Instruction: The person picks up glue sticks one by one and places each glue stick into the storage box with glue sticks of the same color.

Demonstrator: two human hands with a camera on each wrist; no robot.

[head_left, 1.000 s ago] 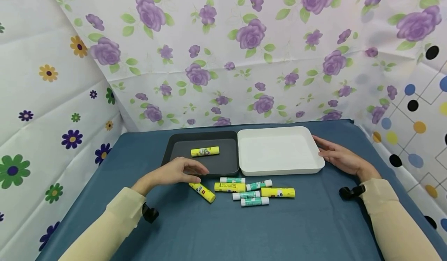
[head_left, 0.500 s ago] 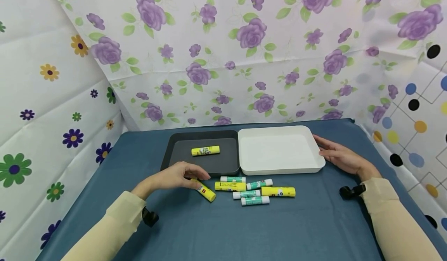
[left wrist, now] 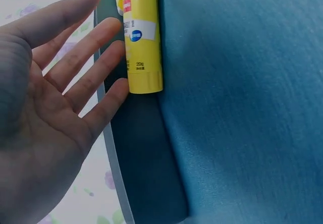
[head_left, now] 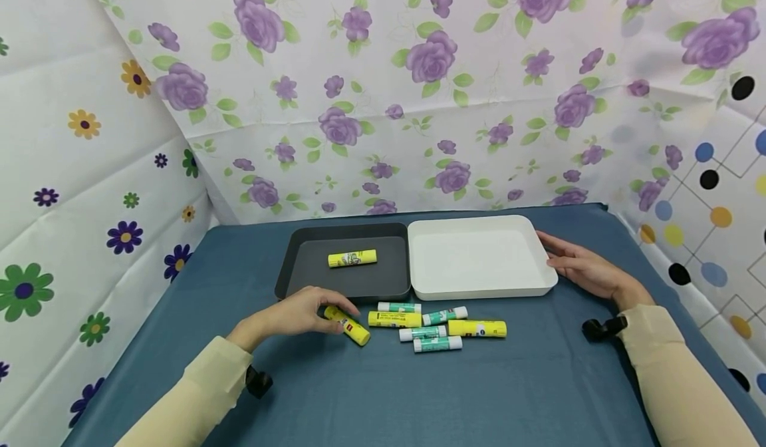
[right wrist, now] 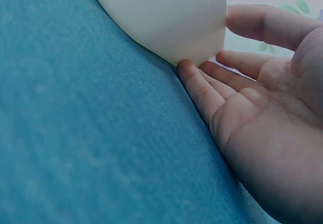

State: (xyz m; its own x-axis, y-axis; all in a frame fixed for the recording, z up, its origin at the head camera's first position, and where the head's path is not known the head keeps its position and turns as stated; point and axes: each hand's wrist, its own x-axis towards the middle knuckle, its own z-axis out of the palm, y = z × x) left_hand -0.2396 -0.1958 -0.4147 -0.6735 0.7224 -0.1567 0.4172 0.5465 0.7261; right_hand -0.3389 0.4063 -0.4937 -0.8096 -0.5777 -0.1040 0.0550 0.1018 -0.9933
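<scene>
My left hand (head_left: 302, 312) is at a yellow glue stick (head_left: 347, 326) in front of the dark grey tray (head_left: 287, 261). In the left wrist view its fairly straight fingers lie along one side of that glue stick (left wrist: 144, 42), thumb apart, not closed round it. At the right end of the white tray (head_left: 479, 261), my right hand (head_left: 589, 271) touches the side wall. The right wrist view has its extended fingertips against the white tray (right wrist: 176, 17). Another yellow glue stick (head_left: 352, 259) lies inside the dark tray.
Right of the left hand, two yellow glue sticks, one of them a long one (head_left: 477, 328), lie among several smaller green-and-white glue sticks (head_left: 437, 344). The trays stand side by side at the back of the blue cloth (head_left: 479, 400), before a flowered curtain (head_left: 383, 101).
My left hand has shifted slightly, its fingers now around the far end of the yellow glue stick, which lies where it was. The right hand has stayed at the white tray.
</scene>
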